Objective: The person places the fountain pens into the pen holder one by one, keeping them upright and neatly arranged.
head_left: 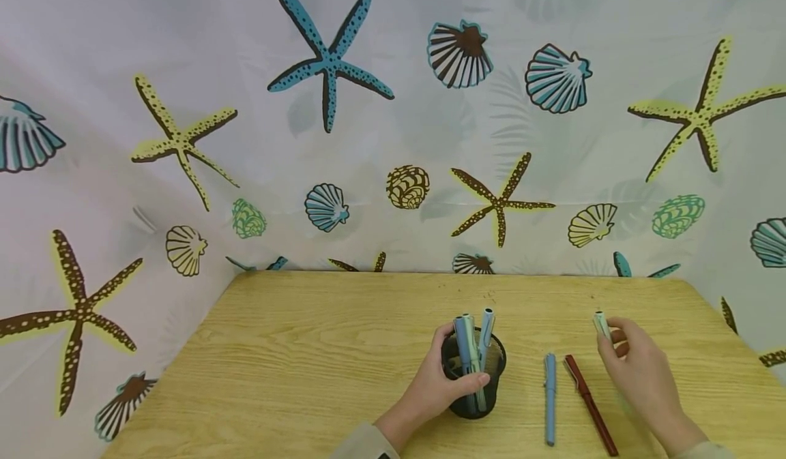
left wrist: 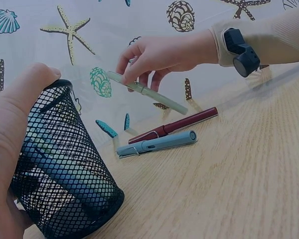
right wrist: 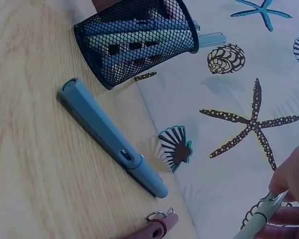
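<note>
My left hand (head_left: 437, 384) grips a black mesh pen cup (head_left: 473, 377) that stands on the wooden table (head_left: 307, 350); three pens stick up out of it. The left wrist view shows the cup (left wrist: 65, 169) close up with my fingers (left wrist: 12, 119) wrapped round its side. My right hand (head_left: 635, 370) pinches a pale green pen (head_left: 601, 324) and holds it above the table, to the right of the cup. That green pen (left wrist: 147, 93) slants down from my fingertips. A blue pen (head_left: 549, 397) and a dark red pen (head_left: 589, 404) lie side by side on the table between my hands.
A curtain printed with starfish and shells (head_left: 393, 118) hangs behind and to both sides of the table. The table's left half (head_left: 258, 377) is bare wood. In the right wrist view the blue pen (right wrist: 109, 134) lies near the cup (right wrist: 134, 37).
</note>
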Tool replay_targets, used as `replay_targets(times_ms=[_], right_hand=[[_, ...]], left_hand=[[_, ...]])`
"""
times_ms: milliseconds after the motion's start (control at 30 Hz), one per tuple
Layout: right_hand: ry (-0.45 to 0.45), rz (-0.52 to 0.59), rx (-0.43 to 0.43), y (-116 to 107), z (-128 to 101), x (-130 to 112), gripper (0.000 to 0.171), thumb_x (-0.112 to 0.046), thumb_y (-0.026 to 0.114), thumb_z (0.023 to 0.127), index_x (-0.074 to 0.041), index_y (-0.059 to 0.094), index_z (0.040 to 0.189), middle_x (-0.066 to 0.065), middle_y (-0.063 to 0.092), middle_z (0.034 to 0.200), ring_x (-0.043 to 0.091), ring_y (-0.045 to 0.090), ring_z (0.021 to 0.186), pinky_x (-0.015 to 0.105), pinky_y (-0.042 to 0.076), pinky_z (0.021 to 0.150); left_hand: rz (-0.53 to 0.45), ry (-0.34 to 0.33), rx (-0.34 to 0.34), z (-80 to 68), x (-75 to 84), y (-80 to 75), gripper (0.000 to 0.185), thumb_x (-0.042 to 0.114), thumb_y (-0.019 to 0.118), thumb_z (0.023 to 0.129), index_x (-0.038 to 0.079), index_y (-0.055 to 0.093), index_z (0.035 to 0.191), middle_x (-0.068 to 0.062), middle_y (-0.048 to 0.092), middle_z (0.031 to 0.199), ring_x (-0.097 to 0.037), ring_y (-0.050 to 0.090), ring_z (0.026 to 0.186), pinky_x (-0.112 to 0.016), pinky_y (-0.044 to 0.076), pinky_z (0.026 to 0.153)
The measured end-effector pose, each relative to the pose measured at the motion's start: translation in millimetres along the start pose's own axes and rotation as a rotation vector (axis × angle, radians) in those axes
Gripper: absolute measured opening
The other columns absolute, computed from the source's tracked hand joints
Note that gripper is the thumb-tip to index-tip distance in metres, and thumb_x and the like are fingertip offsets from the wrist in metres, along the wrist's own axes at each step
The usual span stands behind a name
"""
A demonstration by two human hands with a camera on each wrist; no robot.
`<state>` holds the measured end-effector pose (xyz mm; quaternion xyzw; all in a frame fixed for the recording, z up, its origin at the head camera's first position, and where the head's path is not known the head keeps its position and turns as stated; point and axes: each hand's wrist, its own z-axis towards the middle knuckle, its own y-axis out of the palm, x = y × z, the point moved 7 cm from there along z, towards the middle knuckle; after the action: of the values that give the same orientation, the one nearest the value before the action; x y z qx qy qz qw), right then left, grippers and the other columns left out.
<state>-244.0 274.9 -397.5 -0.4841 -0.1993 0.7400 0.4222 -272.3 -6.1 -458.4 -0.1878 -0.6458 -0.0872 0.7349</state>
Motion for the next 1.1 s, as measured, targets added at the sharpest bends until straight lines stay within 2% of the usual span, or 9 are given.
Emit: replay_targets(times_ms=[267,567,867,1100], right_hand=[[-0.057,0.055,0.095,-6,2,-13,0.025,-0.01,0.058,0.09,0.003,0.056,0.112,0.01,0.062,0.086,0.019,0.056,0.073,0.023,0.047,0.055],[-0.183,0.169,0.206,-11,0,-36,0.026,-0.002,0.065,0.084,-0.001,0.059,0.11,0.005,0.062,0.085,-0.002,0.051,0.072,0.012,0.043,0.054],[-0.315,0.303,0.265,-16,-2,-59,0.033,0.008,0.065,0.08,0.0,0.058,0.112,0.002,0.06,0.086,-0.004,0.054,0.076,0.012,0.044,0.056],[-0.369,0.397,0.291,-23,-2,-85,0.037,0.017,0.064,0.075,0.006,0.058,0.11,0.012,0.06,0.084,-0.002,0.055,0.075,0.011,0.044,0.055]], left_hand=[[0.01,0.001,0.005,0.4,0.6,-0.9,0.079,0.037,0.071,0.08,0.033,0.021,0.141,-0.003,0.031,0.137,-0.024,0.041,0.118,-0.045,0.043,0.088],[0.007,0.008,0.006,0.4,1.0,-0.6,0.078,0.035,0.071,0.081,0.033,0.021,0.141,-0.003,0.032,0.137,-0.024,0.041,0.118,-0.044,0.043,0.088],[0.01,-0.001,0.005,0.7,0.2,-0.1,0.078,0.035,0.07,0.081,0.032,0.021,0.141,-0.004,0.03,0.138,-0.025,0.04,0.12,-0.045,0.042,0.089],[0.013,0.008,0.006,-0.1,1.7,0.7,0.079,0.035,0.07,0.081,0.03,0.021,0.142,-0.004,0.03,0.138,-0.026,0.038,0.121,-0.047,0.04,0.091]])
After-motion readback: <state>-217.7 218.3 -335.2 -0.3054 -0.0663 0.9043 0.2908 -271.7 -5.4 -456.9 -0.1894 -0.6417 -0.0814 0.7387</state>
